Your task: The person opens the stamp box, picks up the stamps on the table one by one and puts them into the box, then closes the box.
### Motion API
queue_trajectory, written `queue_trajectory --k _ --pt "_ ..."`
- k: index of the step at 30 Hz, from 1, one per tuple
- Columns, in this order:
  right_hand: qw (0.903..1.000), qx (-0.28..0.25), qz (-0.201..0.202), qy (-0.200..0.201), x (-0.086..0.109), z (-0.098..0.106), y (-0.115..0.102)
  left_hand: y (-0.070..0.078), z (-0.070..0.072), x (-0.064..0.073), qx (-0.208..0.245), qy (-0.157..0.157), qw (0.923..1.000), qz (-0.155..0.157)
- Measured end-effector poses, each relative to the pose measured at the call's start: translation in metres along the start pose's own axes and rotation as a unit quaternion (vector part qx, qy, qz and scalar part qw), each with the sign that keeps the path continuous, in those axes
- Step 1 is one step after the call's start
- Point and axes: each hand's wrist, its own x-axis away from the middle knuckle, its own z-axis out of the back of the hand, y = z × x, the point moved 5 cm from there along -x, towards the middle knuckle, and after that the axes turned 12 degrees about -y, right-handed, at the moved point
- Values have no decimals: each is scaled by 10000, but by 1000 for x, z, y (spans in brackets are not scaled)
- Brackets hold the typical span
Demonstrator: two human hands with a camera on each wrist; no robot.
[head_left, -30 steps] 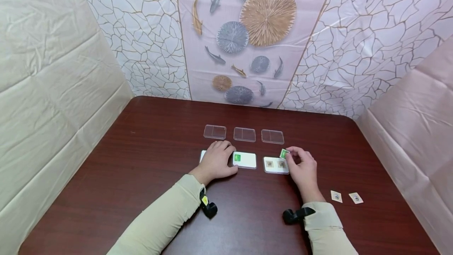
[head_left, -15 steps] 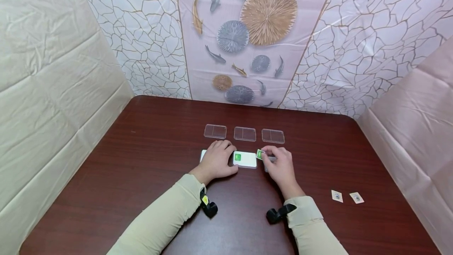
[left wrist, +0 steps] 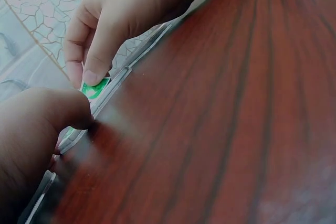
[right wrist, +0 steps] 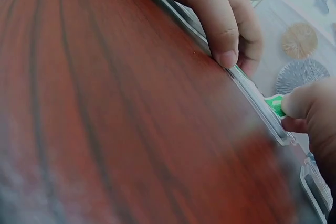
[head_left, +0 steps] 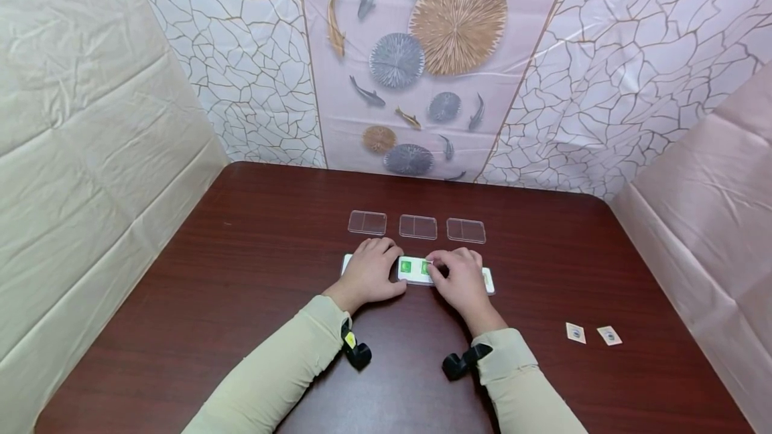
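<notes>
r. hand (head_left: 463, 280) pinches 2nd green tile (head_left: 425, 267) at mid. case (head_left: 416, 278), l. hand (head_left: 369, 274) gripping it, 1st tile (head_left: 407, 266) down, 2 loose tiles (head_left: 575, 333) at 4 o'clock seemingly left.

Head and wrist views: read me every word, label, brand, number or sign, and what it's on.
No readable text in any view.
Small square green card pinched by the right hand: print blurred.
Second square green card on the white rectangular case: too small.
Two small square cream cards at right: dark marks, too small.
Yellow patch on the black left-wrist camera: any marking too small.
</notes>
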Motion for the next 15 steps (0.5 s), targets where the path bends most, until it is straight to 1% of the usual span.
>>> queue_trajectory --k 5,8,15 --pt "9992 393 56 -28 0 1 -3 0 0 -1 -32 -16 10000 -7" --pt "9986 521 53 -54 -1 0 -4 0 0 -1 -18 6 10000 -25" --pt "9976 644 -28 -239 -2 -1 -4 1 0 -1 -26 -37 10000 -30"
